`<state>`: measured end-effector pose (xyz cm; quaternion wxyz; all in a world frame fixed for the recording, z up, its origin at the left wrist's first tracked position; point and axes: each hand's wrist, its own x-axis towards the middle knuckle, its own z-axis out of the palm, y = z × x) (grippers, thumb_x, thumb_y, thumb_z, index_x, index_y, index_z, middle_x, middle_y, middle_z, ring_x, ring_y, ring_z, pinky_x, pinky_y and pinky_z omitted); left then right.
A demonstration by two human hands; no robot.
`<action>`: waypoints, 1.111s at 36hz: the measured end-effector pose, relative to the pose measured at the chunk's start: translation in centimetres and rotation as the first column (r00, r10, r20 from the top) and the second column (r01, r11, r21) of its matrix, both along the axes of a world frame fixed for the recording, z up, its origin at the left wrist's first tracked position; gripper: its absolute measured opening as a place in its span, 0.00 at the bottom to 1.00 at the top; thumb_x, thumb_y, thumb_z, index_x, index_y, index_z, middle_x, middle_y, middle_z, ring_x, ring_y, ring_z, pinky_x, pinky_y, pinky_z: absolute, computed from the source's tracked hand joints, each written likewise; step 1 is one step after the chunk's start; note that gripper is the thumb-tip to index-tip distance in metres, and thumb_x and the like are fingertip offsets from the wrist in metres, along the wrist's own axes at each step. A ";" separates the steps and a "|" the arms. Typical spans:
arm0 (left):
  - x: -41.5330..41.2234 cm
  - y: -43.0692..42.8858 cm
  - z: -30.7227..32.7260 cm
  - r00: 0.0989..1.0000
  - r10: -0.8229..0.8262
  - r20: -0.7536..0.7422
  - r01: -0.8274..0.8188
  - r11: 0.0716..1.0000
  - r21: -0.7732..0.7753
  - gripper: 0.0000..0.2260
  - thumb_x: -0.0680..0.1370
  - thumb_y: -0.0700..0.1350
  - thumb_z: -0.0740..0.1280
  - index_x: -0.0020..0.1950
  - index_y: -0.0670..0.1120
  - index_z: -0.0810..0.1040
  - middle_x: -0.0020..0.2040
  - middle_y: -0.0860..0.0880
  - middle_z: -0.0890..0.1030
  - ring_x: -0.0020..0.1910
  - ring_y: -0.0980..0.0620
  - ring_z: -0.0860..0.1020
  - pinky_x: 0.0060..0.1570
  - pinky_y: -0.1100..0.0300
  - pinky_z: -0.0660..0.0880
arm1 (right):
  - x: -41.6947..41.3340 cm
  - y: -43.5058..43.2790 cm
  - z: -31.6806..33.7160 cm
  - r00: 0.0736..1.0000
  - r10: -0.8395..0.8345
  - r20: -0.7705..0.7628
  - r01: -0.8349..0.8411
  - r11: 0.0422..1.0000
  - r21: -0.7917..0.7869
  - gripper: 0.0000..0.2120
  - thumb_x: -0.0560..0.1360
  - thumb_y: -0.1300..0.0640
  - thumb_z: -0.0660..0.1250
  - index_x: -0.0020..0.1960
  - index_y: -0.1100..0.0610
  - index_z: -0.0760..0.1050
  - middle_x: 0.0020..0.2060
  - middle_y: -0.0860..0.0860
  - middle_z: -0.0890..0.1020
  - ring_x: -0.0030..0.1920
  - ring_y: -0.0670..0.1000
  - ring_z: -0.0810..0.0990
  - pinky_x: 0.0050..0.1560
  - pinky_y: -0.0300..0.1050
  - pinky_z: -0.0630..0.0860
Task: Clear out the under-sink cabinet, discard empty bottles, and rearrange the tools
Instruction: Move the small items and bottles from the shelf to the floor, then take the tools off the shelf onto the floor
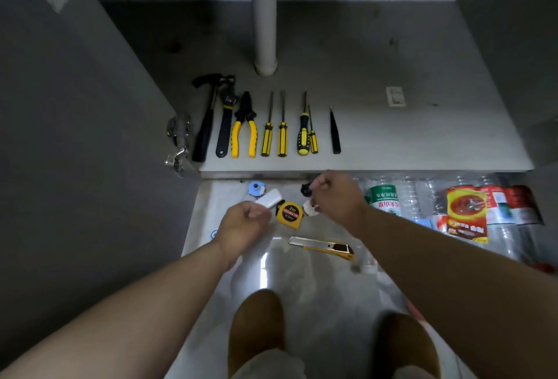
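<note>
Tape measure (289, 212) just beside left hand (241, 224), white case (268, 198) gripped

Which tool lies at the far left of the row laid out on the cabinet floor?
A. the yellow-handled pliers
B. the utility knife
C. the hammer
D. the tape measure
C: the hammer lies leftmost in the row on the cabinet floor, with the wrench next in line beside it.
</note>
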<state>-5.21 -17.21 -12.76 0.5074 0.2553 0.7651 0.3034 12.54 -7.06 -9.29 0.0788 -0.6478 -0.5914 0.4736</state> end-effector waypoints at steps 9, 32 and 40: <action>-1.6 9.0 4.0 0.805 -0.107 -0.583 0.306 0.918 0.254 0.10 0.80 0.39 0.64 0.58 0.49 0.79 0.59 0.47 0.75 0.55 0.48 0.78 0.58 0.55 0.76 | 2.0 6.2 2.8 0.973 0.141 0.185 -0.187 0.946 0.264 0.07 0.76 0.64 0.64 0.52 0.57 0.77 0.52 0.56 0.78 0.48 0.54 0.79 0.49 0.47 0.77; -8.5 17.3 1.4 0.745 0.061 -0.665 -0.087 0.996 -0.006 0.17 0.76 0.39 0.69 0.64 0.39 0.75 0.65 0.35 0.75 0.63 0.36 0.75 0.63 0.47 0.76 | 1.2 9.3 -0.6 0.946 -0.045 0.320 -0.031 0.973 0.229 0.11 0.75 0.54 0.70 0.49 0.62 0.75 0.45 0.57 0.79 0.42 0.55 0.76 0.40 0.42 0.71; -7.2 15.4 1.9 0.832 0.219 -0.509 -0.162 0.974 0.156 0.15 0.74 0.37 0.64 0.60 0.39 0.78 0.60 0.37 0.78 0.60 0.36 0.78 0.61 0.43 0.78 | 4.0 5.0 -0.1 0.989 -0.063 0.137 0.036 0.980 0.194 0.10 0.74 0.54 0.71 0.48 0.58 0.73 0.42 0.57 0.83 0.42 0.57 0.84 0.46 0.54 0.83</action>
